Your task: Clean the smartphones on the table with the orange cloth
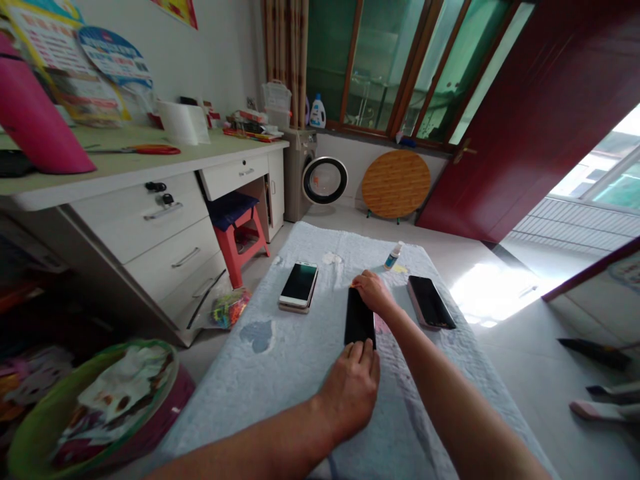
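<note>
A black smartphone [359, 320] lies flat on the cloth-covered table, its long side pointing away from me. The fingers of my left hand [353, 383] are together and press on its near end, steadying it. At its far end is my right hand [371, 291], fingers curled, with a bit of something orange [353, 286] showing at the fingertips; its kind is too small to tell. To the left lies a white-framed phone [299, 283] on top of another phone or case. A dark phone [431, 302], apparently stacked too, lies to the right. Beyond my right hand stands a small spray bottle [393, 256].
The table has a pale blue cloth [290, 373]. A desk [235, 143] with drawers runs along the left, a red stool [243, 237] under it. A lined waste bin [175, 393] stands at the lower left. Farther back are a washing machine [299, 173] and a round wooden tabletop [396, 183].
</note>
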`<state>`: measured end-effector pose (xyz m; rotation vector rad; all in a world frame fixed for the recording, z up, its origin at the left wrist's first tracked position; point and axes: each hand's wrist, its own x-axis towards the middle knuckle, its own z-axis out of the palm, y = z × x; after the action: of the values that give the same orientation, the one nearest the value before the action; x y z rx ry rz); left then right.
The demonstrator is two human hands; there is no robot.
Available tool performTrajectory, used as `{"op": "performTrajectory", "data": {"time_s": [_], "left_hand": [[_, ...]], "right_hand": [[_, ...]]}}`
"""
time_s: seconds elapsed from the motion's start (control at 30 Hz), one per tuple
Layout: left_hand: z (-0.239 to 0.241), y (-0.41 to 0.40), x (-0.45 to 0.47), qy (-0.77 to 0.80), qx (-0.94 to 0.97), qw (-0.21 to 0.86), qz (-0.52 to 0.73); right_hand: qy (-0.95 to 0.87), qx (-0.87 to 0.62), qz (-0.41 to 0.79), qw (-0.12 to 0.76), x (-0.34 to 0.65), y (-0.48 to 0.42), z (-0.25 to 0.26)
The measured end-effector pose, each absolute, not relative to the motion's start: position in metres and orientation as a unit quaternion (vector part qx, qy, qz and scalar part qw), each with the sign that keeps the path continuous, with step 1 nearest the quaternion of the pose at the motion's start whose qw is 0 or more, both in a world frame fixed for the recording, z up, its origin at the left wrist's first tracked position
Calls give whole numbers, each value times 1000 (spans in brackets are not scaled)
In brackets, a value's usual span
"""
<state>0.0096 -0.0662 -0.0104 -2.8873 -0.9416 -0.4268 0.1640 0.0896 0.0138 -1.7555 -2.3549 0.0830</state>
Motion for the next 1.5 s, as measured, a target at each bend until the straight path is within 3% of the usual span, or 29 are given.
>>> {"op": "performTrajectory", "data": {"time_s": [0.33, 0.5, 1.03, 1.5], "left_hand": [[-13, -65, 9, -314, -938, 21, -146], [-14, -64, 10, -318, -933, -17, -168], [-6, -63, 9, -322, -931, -12, -174], [6, -35, -6, -452, -855, -118, -225]], "right_hand": [[-825, -525, 140, 159, 162, 38, 27], [-846, -463, 227, 131, 162, 14, 36], [-742, -642, 53, 185, 175, 80, 10], [-749, -599, 198, 204, 184, 13, 26]]}}
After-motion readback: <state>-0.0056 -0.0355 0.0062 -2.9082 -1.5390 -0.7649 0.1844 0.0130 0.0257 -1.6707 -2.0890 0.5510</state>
